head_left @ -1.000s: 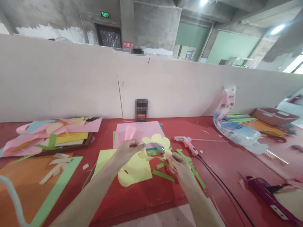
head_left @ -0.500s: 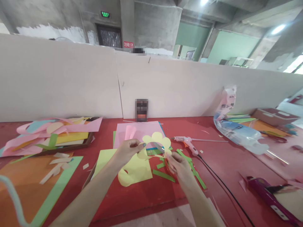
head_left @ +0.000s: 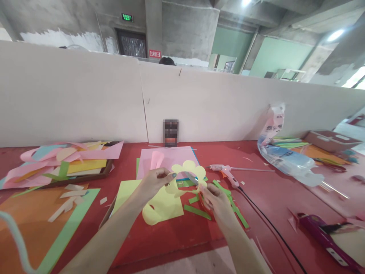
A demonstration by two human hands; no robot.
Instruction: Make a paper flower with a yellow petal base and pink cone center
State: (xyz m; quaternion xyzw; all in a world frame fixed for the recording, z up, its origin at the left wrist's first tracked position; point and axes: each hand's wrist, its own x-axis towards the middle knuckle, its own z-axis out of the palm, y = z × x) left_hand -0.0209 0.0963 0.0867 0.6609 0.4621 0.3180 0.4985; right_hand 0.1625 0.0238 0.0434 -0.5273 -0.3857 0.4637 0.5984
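A yellow paper flower (head_left: pixel 189 166) with rounded petals and an open middle is held up between both hands. My left hand (head_left: pixel 158 179) pinches its left edge with thumb and fingers. At the flower's lower right, my right hand (head_left: pixel 213 196) is closed on a petal. A scissors blade (head_left: pixel 191 177) shows through the flower's opening, close to my right fingertips. Part of an orange-red handle (head_left: pixel 202 201) peeks out beside that hand; I cannot tell whether the hand bears the scissors too. Below lies a yellow paper sheet (head_left: pixel 168 207) with a curled cut edge.
Green paper strips (head_left: pixel 198 212) lie beside my right hand. Farther right are a pink glue gun (head_left: pixel 225 173) with a cord, a plastic bag (head_left: pixel 288 161) and a purple tool (head_left: pixel 327 238). A pink sheet (head_left: pixel 179 158) lies ahead; paper scraps (head_left: pixel 71 156) heap at the left.
Both hands stay almost where they were, still on the flower. The thin lower part of the yellow paper has shifted down very slightly.
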